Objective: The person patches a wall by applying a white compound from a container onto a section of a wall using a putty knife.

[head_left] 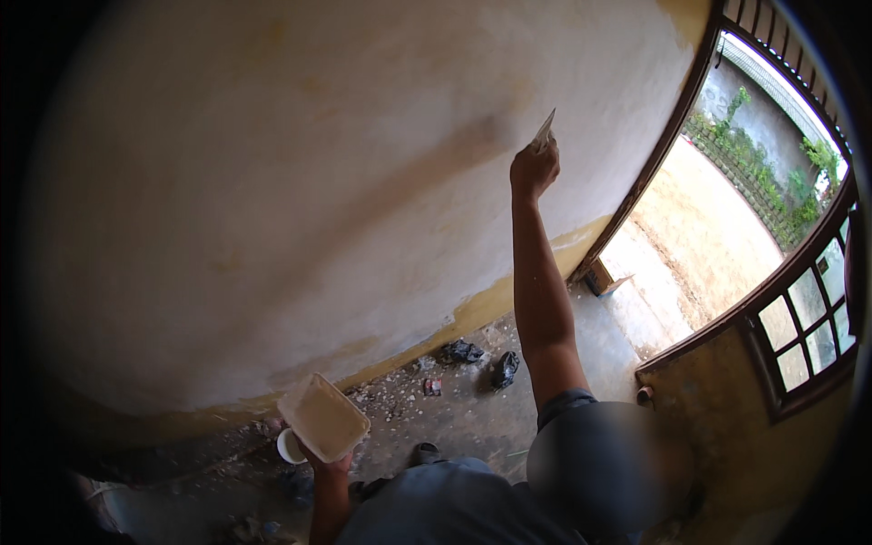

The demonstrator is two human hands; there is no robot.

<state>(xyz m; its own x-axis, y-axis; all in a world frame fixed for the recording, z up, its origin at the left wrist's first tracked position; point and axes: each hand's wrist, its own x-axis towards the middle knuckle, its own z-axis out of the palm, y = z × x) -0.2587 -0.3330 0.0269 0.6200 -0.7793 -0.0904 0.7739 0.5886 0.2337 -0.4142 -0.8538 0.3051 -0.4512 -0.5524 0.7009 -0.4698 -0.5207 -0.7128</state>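
My right arm is stretched up toward a wall (318, 182) coated in patchy white over yellow. Closed in my right hand (534, 171) is a thin, flat-bladed putty knife (547, 129), its tip pointing up; I cannot tell whether the blade touches the wall. Low on the left, my left hand (334, 465) grips a shallow rectangular tub (309, 431) from beneath and tilts it. The tub's inside looks beige, and how much it contains is unclear. Most of my left fingers are hidden under it.
White flakes litter the floor (581, 331) along the wall's foot, beside black plastic bags (461, 351) and a small red packet (432, 387). A white round container (291, 447) shows behind the tub. An opened cardboard box (601, 277) stands by the doorway; a paned window (808, 318) is at right.
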